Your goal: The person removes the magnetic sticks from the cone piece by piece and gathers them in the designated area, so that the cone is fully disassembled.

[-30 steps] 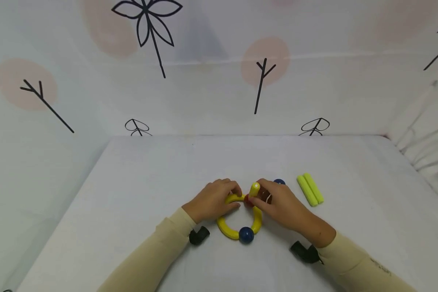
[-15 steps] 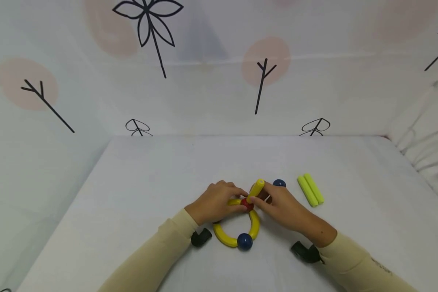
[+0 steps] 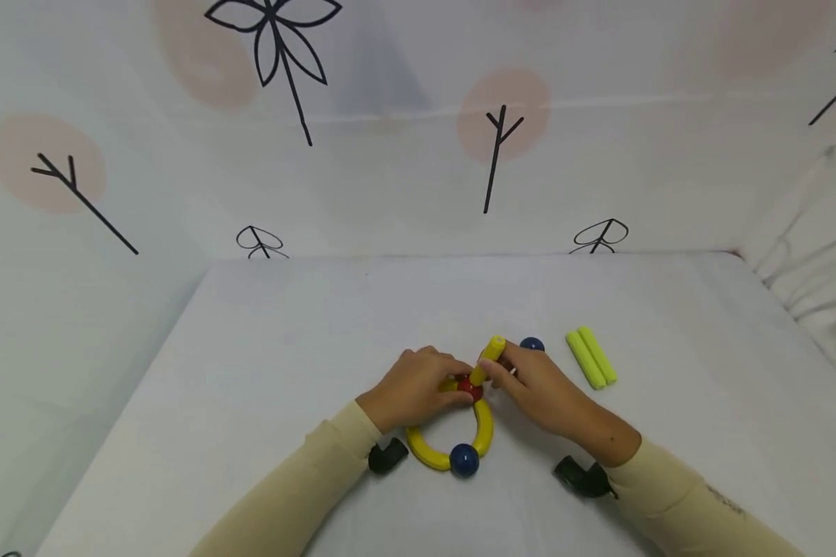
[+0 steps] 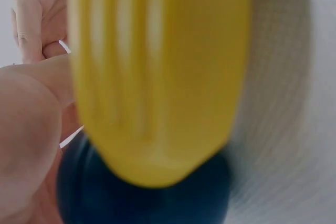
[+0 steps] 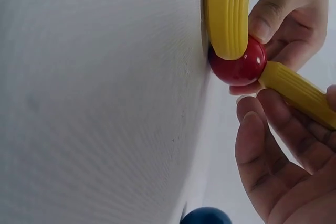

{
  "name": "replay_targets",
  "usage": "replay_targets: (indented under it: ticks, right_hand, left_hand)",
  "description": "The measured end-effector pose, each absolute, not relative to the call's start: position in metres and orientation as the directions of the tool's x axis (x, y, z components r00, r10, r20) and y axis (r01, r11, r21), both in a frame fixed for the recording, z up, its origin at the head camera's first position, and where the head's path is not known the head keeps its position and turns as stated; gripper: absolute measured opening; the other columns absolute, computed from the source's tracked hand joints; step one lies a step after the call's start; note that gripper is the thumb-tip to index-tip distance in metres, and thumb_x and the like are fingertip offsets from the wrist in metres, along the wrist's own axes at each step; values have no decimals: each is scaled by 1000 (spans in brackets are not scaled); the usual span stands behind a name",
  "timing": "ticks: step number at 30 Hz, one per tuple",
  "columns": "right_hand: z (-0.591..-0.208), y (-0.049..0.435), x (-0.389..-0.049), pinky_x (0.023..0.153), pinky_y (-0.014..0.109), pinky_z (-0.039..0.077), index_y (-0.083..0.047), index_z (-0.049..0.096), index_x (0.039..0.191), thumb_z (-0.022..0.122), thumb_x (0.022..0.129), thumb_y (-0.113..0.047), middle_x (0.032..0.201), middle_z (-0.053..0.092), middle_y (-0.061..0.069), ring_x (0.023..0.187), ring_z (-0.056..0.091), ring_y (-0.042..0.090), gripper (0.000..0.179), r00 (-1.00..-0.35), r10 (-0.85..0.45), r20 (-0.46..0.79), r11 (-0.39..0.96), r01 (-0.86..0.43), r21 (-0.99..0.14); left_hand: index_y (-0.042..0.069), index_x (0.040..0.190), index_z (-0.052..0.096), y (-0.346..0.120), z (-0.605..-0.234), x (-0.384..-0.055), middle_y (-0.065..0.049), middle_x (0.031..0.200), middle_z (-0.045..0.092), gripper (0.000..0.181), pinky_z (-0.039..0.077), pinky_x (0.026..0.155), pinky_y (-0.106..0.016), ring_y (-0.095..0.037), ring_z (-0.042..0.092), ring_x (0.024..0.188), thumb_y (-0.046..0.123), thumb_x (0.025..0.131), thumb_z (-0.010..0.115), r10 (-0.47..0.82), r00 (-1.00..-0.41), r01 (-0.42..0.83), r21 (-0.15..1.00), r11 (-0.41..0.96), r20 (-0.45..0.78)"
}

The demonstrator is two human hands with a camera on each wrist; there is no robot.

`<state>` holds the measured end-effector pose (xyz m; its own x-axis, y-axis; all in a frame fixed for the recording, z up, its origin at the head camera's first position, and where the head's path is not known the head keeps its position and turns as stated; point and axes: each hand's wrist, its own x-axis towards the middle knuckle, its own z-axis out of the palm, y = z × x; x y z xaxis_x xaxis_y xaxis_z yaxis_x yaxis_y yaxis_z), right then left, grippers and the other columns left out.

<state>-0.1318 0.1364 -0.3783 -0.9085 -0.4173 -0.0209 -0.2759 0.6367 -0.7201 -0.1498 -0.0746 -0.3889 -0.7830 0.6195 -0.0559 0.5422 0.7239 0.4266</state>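
Observation:
On the white table lies a ring of curved yellow pieces [image 3: 485,427] joined by balls. A blue ball [image 3: 464,460] forms its near side and a red ball [image 3: 470,389] its far side. My left hand [image 3: 418,391] pinches the red ball between thumb and fingers and covers the ring's left part. In the left wrist view, a curved yellow piece [image 4: 163,66] meets a dark blue ball [image 4: 142,203]. My right hand [image 3: 543,393] holds a yellow stick [image 3: 489,360] by thumb and fingers. The stick leans to the right, its lower end touching the red ball [image 5: 239,66].
Behind my right hand sits a loose blue ball [image 3: 532,345]. Two lime-yellow sticks [image 3: 591,358] lie side by side farther right. Dark wrist-worn cameras [image 3: 388,456] hang under both forearms. A patterned white cloth wall [image 3: 390,186] rises behind the table.
My left hand has come onto the red ball, and the ring has shifted slightly nearer. The yellow stick now tilts more to the right. My right hand's grip has moved slightly up it.

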Motion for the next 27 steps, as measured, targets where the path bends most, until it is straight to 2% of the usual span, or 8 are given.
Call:
replay_targets:
  ticks: [3,7,11,14,17,21,27]
  right_hand:
    - [-374,140,-133,72,25,54,-7,60,111,45,107,-35,91,68,3,83,63,18,32,-917,-398,7,627,-278,-728]
    - [-359,155,-136,68,28,55,-3,57,111,40,109,-36,92,69,10,78,63,22,37,-956,-261,132,586,-265,-766]
    - [-338,177,-140,67,21,53,1,58,110,43,108,-32,95,70,16,73,64,15,36,-964,-109,243,572,-261,-778]
    - [-328,194,-144,68,16,52,1,57,113,45,107,-30,99,70,18,72,63,7,34,-959,-70,276,597,-262,-758]
    - [-325,209,-149,65,16,52,-1,54,118,48,106,-31,99,68,17,71,62,7,32,-957,-45,287,643,-248,-725]
    - [-323,230,-156,59,23,51,-4,49,125,47,105,-41,99,67,19,71,60,18,42,-978,-52,200,728,-175,-663]
    - [-335,260,-173,59,33,49,-1,49,125,43,103,-55,98,62,20,71,61,23,59,-992,-105,-71,843,-51,-535]
  left_hand:
    - [23,125,71,-73,-386,-149,10,111,74,38,42,78,-26,-8,56,91,41,92,71,620,-783,542,431,721,-53]
    - [25,125,71,-72,-385,-149,11,108,74,37,43,78,-25,-8,55,91,40,91,72,615,-785,525,443,727,-77]
    - [26,126,70,-73,-385,-148,11,109,73,38,44,79,-25,-8,55,93,40,91,72,608,-789,518,441,733,-85]
    - [26,126,70,-74,-386,-148,10,109,73,38,44,79,-24,-8,55,93,40,91,72,605,-793,513,451,731,-78]
    - [26,126,70,-75,-386,-147,10,109,73,38,45,77,-21,-8,54,92,40,91,72,604,-793,507,461,728,-81]
    - [27,127,70,-75,-386,-146,10,109,73,38,45,74,-18,-8,54,91,41,91,72,608,-790,507,469,723,-84]
    - [26,126,70,-76,-386,-144,10,108,73,38,46,74,-18,-8,54,91,40,91,72,606,-792,502,480,719,-79]
